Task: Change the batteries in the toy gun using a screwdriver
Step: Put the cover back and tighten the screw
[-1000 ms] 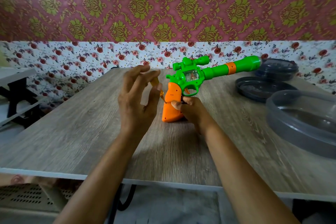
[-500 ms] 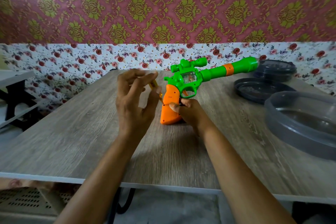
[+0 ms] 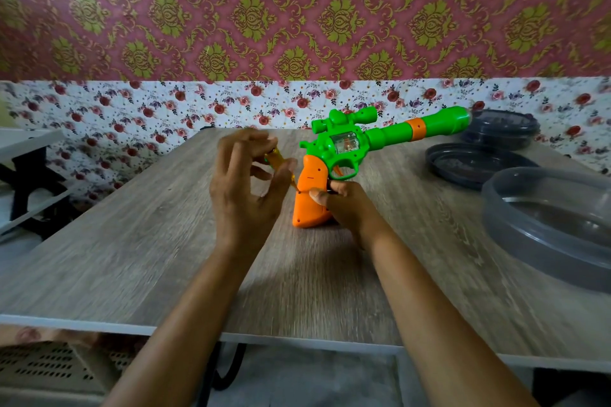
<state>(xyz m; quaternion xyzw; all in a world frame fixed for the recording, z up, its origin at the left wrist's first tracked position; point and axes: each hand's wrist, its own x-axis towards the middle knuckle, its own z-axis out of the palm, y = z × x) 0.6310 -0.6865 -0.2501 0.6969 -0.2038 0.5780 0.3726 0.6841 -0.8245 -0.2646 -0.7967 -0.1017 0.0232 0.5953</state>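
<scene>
A green toy gun [image 3: 350, 145] with an orange grip stands on its butt on the wooden table [image 3: 132, 241], barrel pointing right and up. My right hand [image 3: 344, 205] grips the orange handle from the right side. My left hand [image 3: 246, 188] pinches a small yellow-handled screwdriver [image 3: 276, 158] between its fingers. The screwdriver's tip touches a hole on the left face of the orange grip. Most of the screwdriver's shaft is hidden behind my fingers.
Several dark grey plastic lids and a round container [image 3: 545, 218] lie on the right side of the table. A white shelf with black legs [image 3: 26, 168] stands off to the left. The table's near edge runs under my forearms.
My left hand's fingers have shifted around the screwdriver handle, as in turning it. The gun and my right hand stay in about the same place.
</scene>
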